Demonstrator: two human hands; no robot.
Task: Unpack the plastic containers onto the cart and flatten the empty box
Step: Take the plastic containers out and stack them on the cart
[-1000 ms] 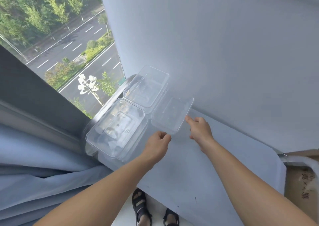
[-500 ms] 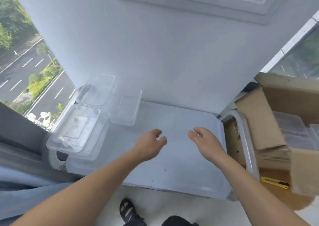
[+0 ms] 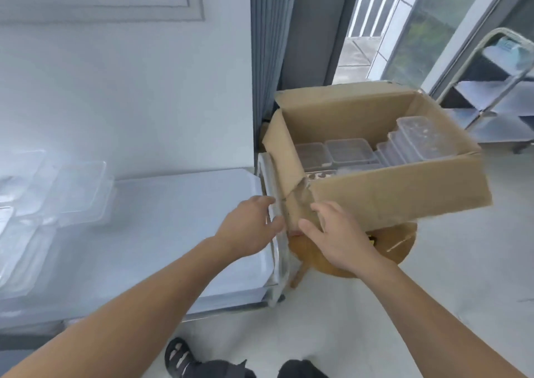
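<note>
Your cart's (image 3: 161,218) pale top sits against the white wall, clear containers (image 3: 72,192) stacked at its left end. The open cardboard box (image 3: 390,192), more containers inside, rests on a wooden stool (image 3: 401,244) beside it. Your left hand (image 3: 245,230) and right hand (image 3: 335,233) reach its near corner, each grip wide and empty.

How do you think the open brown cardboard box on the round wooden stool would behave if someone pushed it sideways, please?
The open brown cardboard box overhangs the round wooden stool, so it may tip or slide off. It holds only clear plastic containers, so it is probably light. Its creased corner suggests soft walls.
</note>
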